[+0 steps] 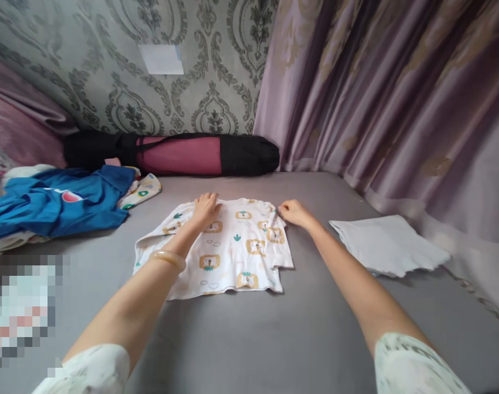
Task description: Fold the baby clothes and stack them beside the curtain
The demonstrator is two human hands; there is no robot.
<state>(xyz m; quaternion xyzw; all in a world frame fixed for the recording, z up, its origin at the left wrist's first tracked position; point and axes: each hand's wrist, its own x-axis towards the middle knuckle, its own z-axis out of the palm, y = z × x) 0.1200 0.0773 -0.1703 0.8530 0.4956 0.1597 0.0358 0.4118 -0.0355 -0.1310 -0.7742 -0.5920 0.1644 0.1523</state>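
Note:
A small white shirt [228, 246] printed with tan lion faces and green leaves is spread on the grey bed sheet. My left hand [207, 209] rests on the shirt's far edge, left of its middle, with fingers stretched out. At the far right corner, my right hand [295, 212] has its fingers curled in a pinch at the edge of the shirt's sleeve. That sleeve lies folded in over the right side; the left side also shows a fold. A light bangle circles my left wrist.
A heap with a blue garment [68, 202] lies to the left. Folded pale grey cloth [389, 243] is on the right. Along the patterned wall stretches a black and maroon long bag [179, 155]. Purple curtains [356, 82] hang at right. A blurred-out patch covers the lower left.

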